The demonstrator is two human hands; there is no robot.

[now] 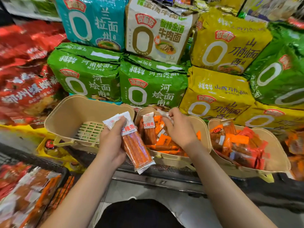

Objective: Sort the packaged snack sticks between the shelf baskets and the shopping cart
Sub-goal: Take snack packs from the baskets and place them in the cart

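Observation:
My left hand [111, 142] grips a small stack of long snack stick packs [136, 145], orange sticks in clear wrap with white tops, in front of the shelf edge. My right hand [179, 127] reaches into the middle beige basket [204, 129] and pinches a pack [164, 114] among the orange and white packs piled there. The left beige basket [69, 112] shows a bare slotted bottom. The right beige basket [276, 148] holds several orange and red packs. At the lower left, the shopping cart [24, 195] is filled with similar packs.
Big bags of instant noodles in green [153, 83], yellow [218, 89], teal [93, 22] and red [24, 83] are stacked right behind the baskets. A dark metal shelf rail [156, 178] runs below them. Yellow packs [56, 152] lie under the left basket.

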